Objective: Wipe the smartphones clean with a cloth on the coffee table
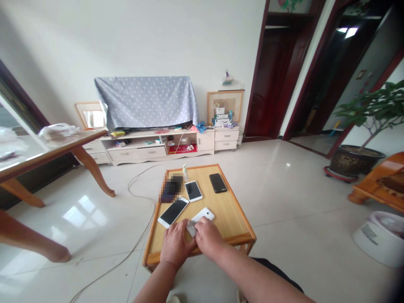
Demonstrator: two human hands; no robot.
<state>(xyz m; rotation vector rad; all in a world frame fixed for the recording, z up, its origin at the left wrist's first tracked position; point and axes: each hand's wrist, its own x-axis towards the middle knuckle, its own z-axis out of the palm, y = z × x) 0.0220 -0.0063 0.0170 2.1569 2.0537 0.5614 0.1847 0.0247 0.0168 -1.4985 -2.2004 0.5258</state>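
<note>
A white smartphone (pixel 206 213) is at the near part of the small wooden table (pixel 229 212), its back with the camera facing up. My left hand (pixel 176 245) is closed on the phone's near left end. From the right, my right hand (pixel 208 236) grips the same phone, fingers bent over its back. A small greyish patch shows between the fingers, too unclear to name. Farther back lie a white phone with a dark screen (pixel 173 211), another white phone (pixel 193 191) and a black phone (pixel 218 183). A dark item (pixel 171 188) is pixelated.
A pump bottle (pixel 185 172) stands at the table's far edge. Beyond it is a low white TV cabinet (pixel 135 154) with a dotted cloth (pixel 148 101) above. A cable (pixel 142 229) runs over the floor at left. A white bucket (pixel 377 237) and a potted plant (pixel 360 155) are at right.
</note>
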